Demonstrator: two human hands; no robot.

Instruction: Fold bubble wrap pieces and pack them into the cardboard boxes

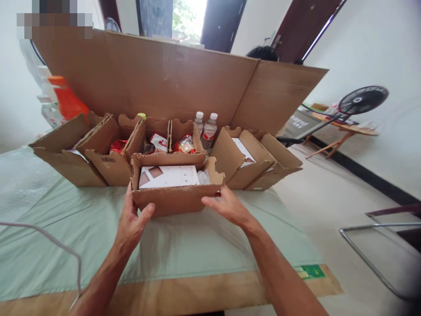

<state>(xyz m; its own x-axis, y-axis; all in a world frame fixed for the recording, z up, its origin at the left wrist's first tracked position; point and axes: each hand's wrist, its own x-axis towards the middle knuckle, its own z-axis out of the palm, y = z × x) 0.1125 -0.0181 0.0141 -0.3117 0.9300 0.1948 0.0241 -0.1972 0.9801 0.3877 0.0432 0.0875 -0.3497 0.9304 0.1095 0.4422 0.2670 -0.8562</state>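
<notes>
A small open cardboard box (171, 199) stands crosswise in front of a row of similar boxes, holding a white box (169, 176) and a clear plastic item (203, 177). My left hand (131, 219) is at its left end, thumb along the front and fingers partly hidden behind the side. At the right end, my right hand (228, 204) has its thumb toward the front and its fingers partly behind the corner. Both hands hold the box between them. Red and white packets (159, 142) lie in the boxes behind.
Two clear bottles (209, 127) stand behind the row, before a tall cardboard panel (177, 79). An orange bottle (69, 101) is at the left. A grey cable (49, 239) crosses the green cloth (184, 250). A fan (358, 100) and metal-framed seat (371, 250) are at the right.
</notes>
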